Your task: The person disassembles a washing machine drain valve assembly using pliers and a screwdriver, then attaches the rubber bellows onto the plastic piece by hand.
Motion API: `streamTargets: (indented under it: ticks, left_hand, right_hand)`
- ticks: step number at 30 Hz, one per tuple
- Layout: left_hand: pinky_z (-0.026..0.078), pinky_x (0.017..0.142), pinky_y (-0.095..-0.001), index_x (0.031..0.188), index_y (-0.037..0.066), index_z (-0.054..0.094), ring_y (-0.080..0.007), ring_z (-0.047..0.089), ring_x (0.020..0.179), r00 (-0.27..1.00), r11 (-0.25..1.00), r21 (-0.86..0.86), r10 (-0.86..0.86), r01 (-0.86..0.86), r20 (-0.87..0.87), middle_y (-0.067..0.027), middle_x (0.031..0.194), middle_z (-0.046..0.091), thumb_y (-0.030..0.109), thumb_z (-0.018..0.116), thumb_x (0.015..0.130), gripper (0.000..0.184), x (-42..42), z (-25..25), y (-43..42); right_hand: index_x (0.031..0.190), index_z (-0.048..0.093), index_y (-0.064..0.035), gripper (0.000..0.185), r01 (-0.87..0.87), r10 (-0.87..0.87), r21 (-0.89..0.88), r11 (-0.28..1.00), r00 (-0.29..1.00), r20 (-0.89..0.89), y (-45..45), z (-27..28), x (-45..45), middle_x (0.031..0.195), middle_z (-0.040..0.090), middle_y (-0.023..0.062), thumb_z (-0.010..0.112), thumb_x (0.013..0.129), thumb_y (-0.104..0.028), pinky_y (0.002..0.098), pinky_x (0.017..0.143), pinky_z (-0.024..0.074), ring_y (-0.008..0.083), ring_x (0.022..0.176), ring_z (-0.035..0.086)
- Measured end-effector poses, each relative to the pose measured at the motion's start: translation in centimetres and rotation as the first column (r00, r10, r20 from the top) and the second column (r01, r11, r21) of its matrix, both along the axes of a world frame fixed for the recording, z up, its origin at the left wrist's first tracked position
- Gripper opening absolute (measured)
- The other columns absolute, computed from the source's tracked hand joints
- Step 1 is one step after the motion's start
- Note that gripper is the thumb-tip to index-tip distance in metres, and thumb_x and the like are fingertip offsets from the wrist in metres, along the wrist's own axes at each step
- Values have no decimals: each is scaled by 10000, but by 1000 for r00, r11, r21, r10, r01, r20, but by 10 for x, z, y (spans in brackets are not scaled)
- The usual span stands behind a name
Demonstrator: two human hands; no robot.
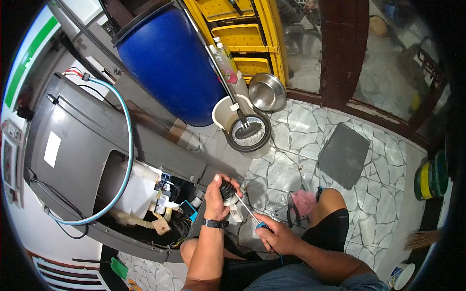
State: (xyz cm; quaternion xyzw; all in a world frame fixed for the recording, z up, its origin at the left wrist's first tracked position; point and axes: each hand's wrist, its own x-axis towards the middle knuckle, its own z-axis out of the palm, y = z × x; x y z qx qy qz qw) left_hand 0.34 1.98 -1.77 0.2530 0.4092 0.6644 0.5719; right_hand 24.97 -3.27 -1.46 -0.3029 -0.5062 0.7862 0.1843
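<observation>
My left hand (216,200) is wrapped round a small part (227,190) with a black ribbed top and a whitish plastic body; the fingers hide some of it. In my right hand (277,236) is a screwdriver (248,209) with a blue handle, its long metal shaft slanting up to the left. The shaft's tip meets the part near the left fingers; whether it sits in a screw I cannot tell. Left of my hands lies a large grey appliance (73,131), its opening showing white plastic, hoses (141,219) and wires.
Pliers (293,211) and a pink cloth (304,202) lie on the tiled floor by my right knee. A grey flat panel (343,155) rests farther right. Ahead stand a bucket with a brush (248,132), a metal bowl (267,92) and a blue barrel (167,63).
</observation>
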Motion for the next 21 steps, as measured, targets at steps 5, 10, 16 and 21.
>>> streamTargets:
  ticks: [5,10,16,21]
  left_hand:
    - [588,618,-401,1026,44,569,-295,697,653,999,999,-36,-5,4,-32,-163,838,685,444,556,1064,402,-1,0,-1]
    - [586,613,-395,1037,49,565,-286,698,655,998,997,-73,-18,13,-65,-153,811,681,440,560,1068,392,4,5,0]
    - [563,665,-364,1020,44,553,-242,687,686,950,994,-88,-85,62,-301,-136,793,677,361,587,1080,325,8,-3,2]
    - [580,615,-337,949,65,561,-224,698,666,871,966,-233,-206,108,-447,-97,786,663,462,623,1045,413,4,-1,3]
  right_hand:
    - [1603,352,-56,587,-24,22,81,996,999,35,3,-3,2,737,543,4,554,1080,-231,275,532,458,91,566,541]
    - [1623,293,-67,566,-102,37,-255,962,968,-247,10,-13,7,753,525,23,478,1110,-216,285,519,459,104,553,523]
    - [1626,219,-101,548,-253,-29,-531,809,884,-466,-2,0,-3,758,504,33,427,1132,-217,296,531,477,120,564,538]
    - [1595,192,-105,567,-235,146,-277,932,941,-306,-5,7,-8,700,526,48,482,1111,-159,333,548,494,147,559,553]
